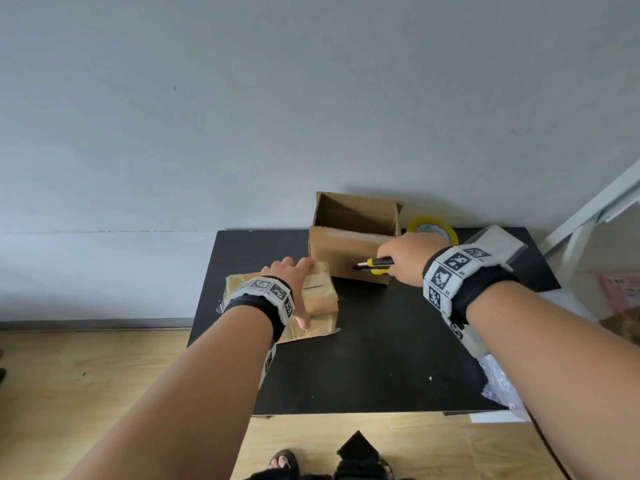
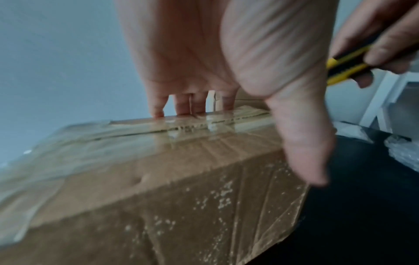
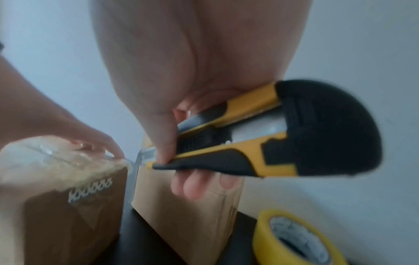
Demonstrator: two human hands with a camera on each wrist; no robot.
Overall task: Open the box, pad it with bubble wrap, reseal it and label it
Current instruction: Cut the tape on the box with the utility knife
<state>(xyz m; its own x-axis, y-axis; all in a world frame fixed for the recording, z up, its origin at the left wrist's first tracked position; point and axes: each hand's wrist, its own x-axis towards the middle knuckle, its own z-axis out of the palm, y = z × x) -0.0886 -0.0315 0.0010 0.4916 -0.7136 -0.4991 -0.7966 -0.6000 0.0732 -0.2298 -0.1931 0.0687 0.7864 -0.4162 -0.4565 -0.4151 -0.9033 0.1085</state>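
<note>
A small cardboard box (image 1: pixel 320 299) sealed with clear tape lies at the left of the black table (image 1: pixel 381 358). My left hand (image 1: pixel 298 277) rests flat on its top, fingers stretched to the far edge and thumb down the near side. The left wrist view shows the glossy tape over the box (image 2: pixel 158 179) seam. My right hand (image 1: pixel 405 258) grips a yellow and black utility knife (image 1: pixel 375 266), tip pointing left toward the taped box. In the right wrist view the knife (image 3: pixel 260 143) has a short blade out, close to the box (image 3: pixel 68 206) corner.
An open, empty cardboard box (image 1: pixel 353 237) stands at the back, just behind the knife. A yellow tape roll (image 1: pixel 433 230) sits to its right, also in the right wrist view (image 3: pixel 294 238). Bubble wrap (image 1: pixel 498 386) lies at the table's right edge. The wall is right behind the table.
</note>
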